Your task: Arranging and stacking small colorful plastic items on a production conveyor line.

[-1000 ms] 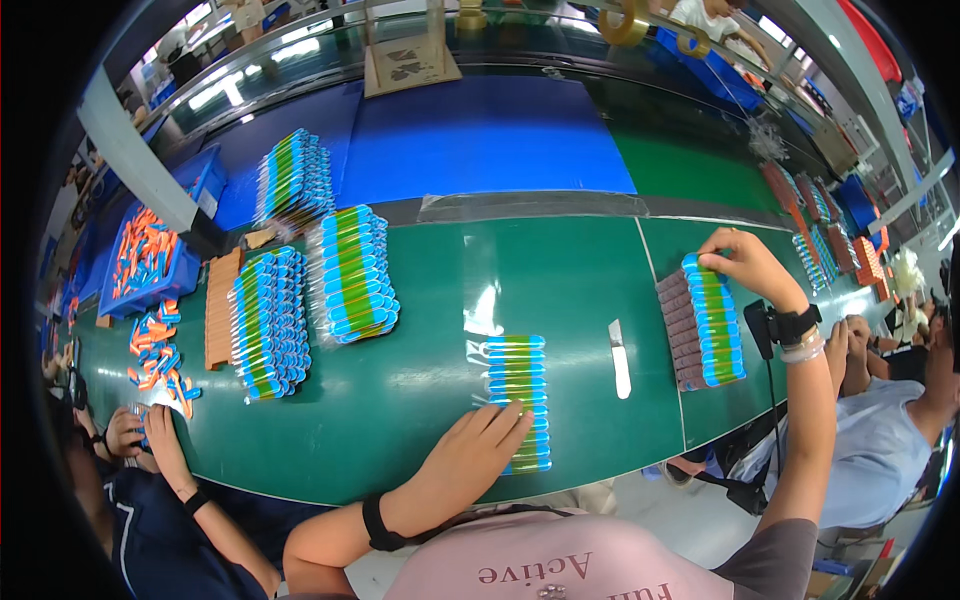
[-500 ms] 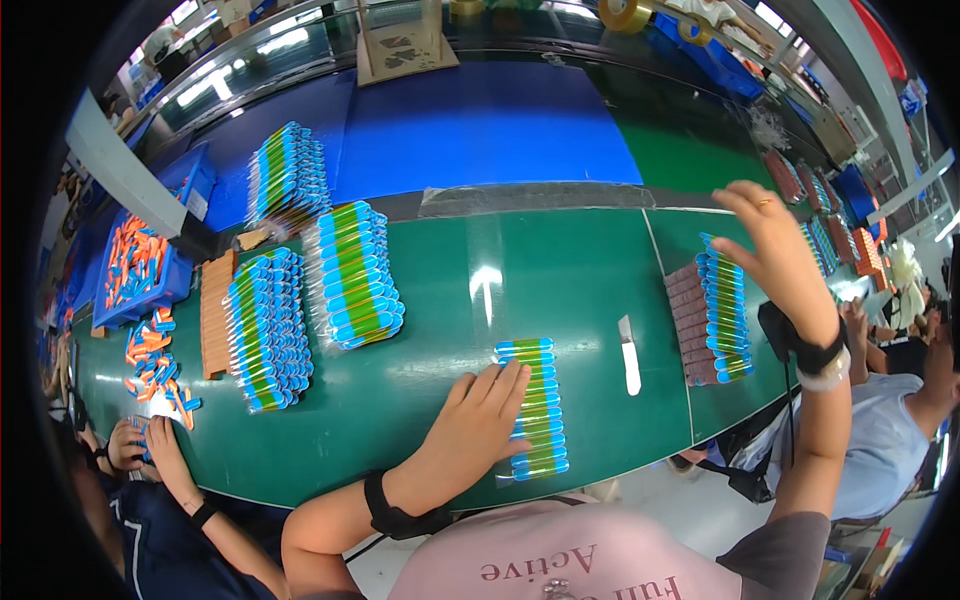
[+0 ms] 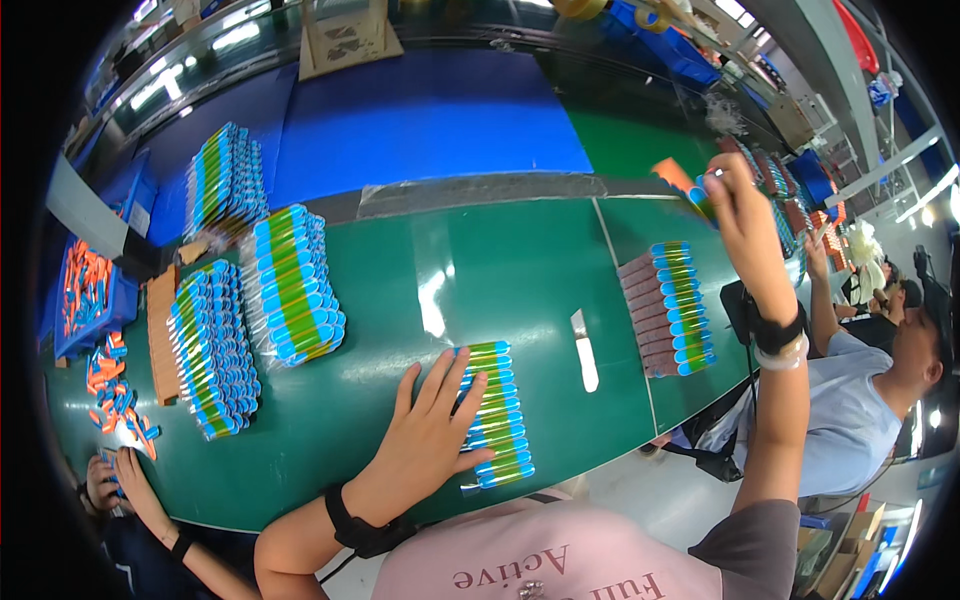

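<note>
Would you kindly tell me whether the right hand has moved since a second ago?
Yes; judged against the white-handled knife, the right hand is now farther up the picture and slightly rightward.

The left hand (image 3: 418,440) is spread over a row of blue-and-green packs (image 3: 508,425), index fingertip and thumb lying across its left edge, while the raised right hand (image 3: 745,220) pinches an orange-and-blue piece (image 3: 670,172) between thumb and fingers. Right of the left fingers lies a white-handled knife (image 3: 586,360), and nearer the body than the right fingers sits another row of packs (image 3: 684,310). Beyond the left fingers, toward the left, stand two tall stacks (image 3: 296,285) (image 3: 215,350), with a blue bin (image 3: 123,302) farther out.
</note>
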A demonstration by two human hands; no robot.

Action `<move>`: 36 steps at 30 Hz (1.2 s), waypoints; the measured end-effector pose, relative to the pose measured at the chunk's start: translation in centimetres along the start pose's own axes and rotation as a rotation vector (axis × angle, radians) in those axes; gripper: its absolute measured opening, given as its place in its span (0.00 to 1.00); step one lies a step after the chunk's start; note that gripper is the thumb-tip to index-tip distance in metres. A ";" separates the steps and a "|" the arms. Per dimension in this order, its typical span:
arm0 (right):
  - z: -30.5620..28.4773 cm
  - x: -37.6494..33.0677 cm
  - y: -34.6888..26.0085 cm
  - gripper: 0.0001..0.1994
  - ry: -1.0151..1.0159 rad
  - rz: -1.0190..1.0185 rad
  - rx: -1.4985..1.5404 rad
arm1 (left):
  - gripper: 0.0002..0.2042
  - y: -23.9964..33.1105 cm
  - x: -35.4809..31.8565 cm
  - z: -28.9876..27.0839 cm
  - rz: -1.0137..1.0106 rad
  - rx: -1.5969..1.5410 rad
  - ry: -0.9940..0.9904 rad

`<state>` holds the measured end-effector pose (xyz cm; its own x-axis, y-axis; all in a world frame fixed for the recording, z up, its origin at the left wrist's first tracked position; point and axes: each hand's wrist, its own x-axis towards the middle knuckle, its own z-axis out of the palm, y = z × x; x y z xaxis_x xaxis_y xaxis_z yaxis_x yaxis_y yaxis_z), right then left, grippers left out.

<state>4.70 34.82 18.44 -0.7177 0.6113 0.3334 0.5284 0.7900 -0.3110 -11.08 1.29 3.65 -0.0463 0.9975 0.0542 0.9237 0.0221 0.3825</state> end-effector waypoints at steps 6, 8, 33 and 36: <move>5.3 -2.1 -9.1 0.24 -0.498 -0.163 0.516 | 0.42 0.7 0.1 0.8 0.044 -0.053 -0.015; 8.8 -2.0 -9.2 0.17 -0.764 -0.276 0.547 | 0.42 0.9 0.0 0.9 0.048 -0.032 -0.049; 16.0 -3.3 -10.6 0.10 -0.907 -0.244 0.409 | 0.41 0.7 -0.3 1.1 0.026 -0.032 -0.029; 16.4 -3.8 -10.4 0.11 -0.864 -0.288 0.361 | 0.42 0.8 -0.1 0.9 0.033 -0.021 -0.033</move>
<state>-5.51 23.51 5.77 -0.9584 0.0393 -0.2826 0.2140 0.7538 -0.6213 -9.99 1.22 3.13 -0.0032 0.9993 0.0364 0.9162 -0.0117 0.4005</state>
